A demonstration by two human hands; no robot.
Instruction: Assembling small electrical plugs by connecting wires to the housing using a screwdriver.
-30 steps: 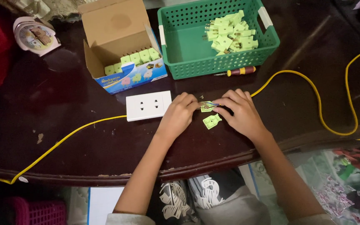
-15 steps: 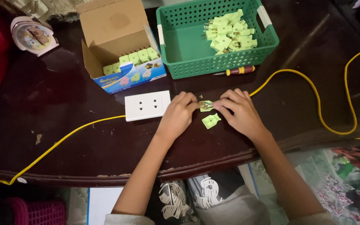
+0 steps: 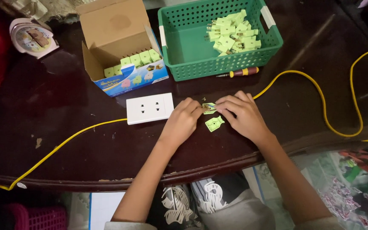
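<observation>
**Both hands pinch a green plug half at the middle of the dark surface**

At the far left a small round clock lies on the dark surface, and a yellow cable runs from the near edge up to a white double socket plate. Behind the plate stands an open cardboard box with a row of pale green plugs along its front.

Just right of the socket plate, the left hand has its grip closed, fingertips pinched on a small green plug piece. The right hand meets it from the other side, fingers curled and closed on the same piece, so both hands hold it just above the surface. A second green plug half lies loose on the surface between the two hands, just below the held one.

Behind the hands sits a green perforated basket holding a heap of green plugs, with a red-and-yellow screwdriver lying just in front of it. The yellow cable loops off to the right.
</observation>
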